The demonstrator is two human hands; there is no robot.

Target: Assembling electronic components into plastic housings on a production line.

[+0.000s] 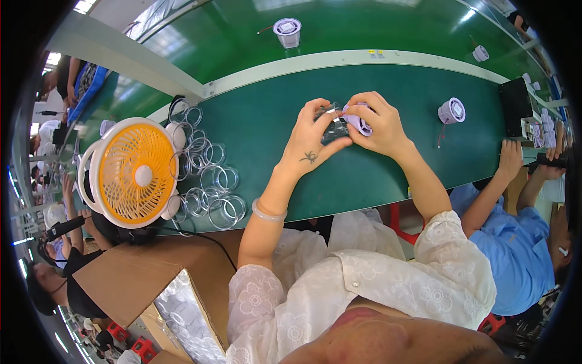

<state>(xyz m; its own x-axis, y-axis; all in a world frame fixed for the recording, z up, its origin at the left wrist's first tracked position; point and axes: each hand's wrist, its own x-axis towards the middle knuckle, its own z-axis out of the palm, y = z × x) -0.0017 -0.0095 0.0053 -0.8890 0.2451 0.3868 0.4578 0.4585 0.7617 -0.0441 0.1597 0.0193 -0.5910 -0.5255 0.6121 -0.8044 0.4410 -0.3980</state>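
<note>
Above the middle of the green bench, my left hand (308,141) is closed around a clear plastic cylinder (335,128). My right hand (383,126) grips a pale lavender round part (362,125) with a slotted face, held against the cylinder's right end. The two pieces meet between my hands; my fingers hide how far one sits in the other. To the right on the bench stands a similar lavender round unit (451,111), a thin red wire trailing from it. Several loose clear cylinders (219,179) lie grouped to the left of my left forearm.
An orange and white fan (136,173) stands at the bench's left end. Below it is an open cardboard box (136,276) with a silvery lining. Beyond the pale rail, another unit (287,33) rests on green. A black box (519,110) and a blue-shirted person (512,249) are at right.
</note>
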